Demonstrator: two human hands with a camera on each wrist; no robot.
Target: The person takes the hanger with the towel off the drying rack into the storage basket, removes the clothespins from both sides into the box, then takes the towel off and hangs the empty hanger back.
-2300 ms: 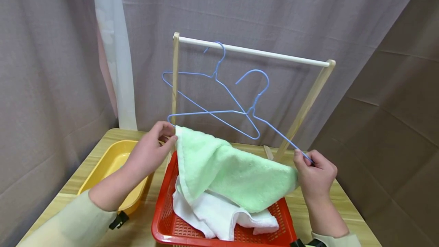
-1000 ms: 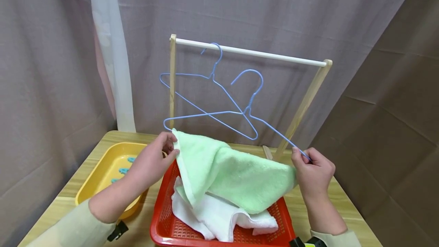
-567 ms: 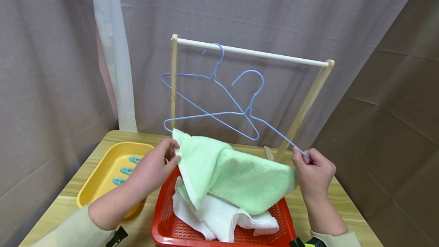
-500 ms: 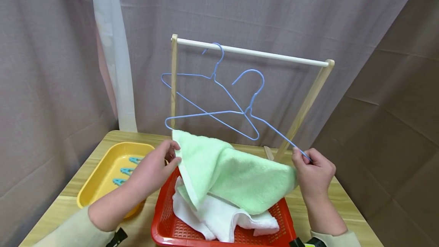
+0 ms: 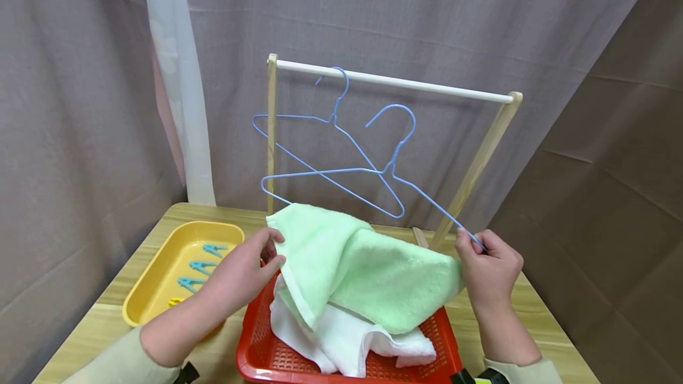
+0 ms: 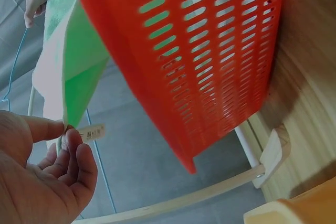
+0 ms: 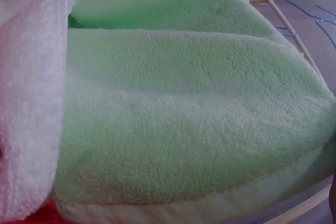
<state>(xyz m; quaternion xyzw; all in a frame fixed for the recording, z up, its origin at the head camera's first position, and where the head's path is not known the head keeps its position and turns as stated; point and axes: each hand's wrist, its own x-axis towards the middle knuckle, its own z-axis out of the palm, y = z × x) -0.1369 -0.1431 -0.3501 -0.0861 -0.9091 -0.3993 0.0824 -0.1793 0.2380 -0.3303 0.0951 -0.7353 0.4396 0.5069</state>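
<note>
A light green towel (image 5: 395, 277) lies draped over the lower bar of a blue wire hanger (image 5: 395, 156). My left hand (image 5: 242, 271) pinches the towel's white left edge between thumb and fingers; a small tag (image 6: 93, 132) shows beside the fingertips in the left wrist view. The hanger's left end sticks out bare past the towel. At the other end, my right hand (image 5: 490, 265) grips the hanger's right corner. Green towel (image 7: 189, 114) fills most of the right wrist view, with hardly any of that hand showing. Below hangs the red basket (image 5: 251, 342) holding a white towel (image 5: 347, 336).
Behind stands a wooden rack with a white rod (image 5: 427, 83), from which a second blue hanger (image 5: 341, 99) hangs. On the table's left, a yellow tray (image 5: 155, 262) holds several teal clothespins (image 5: 201, 266) and a yellow one (image 5: 175, 301), partly behind the left forearm. Curtains surround the table.
The left hand has moved slightly down and right with the towel's edge. The towel's top left corner has folded, leaving more of the hanger's left end bare. The right hand keeps its grip.
</note>
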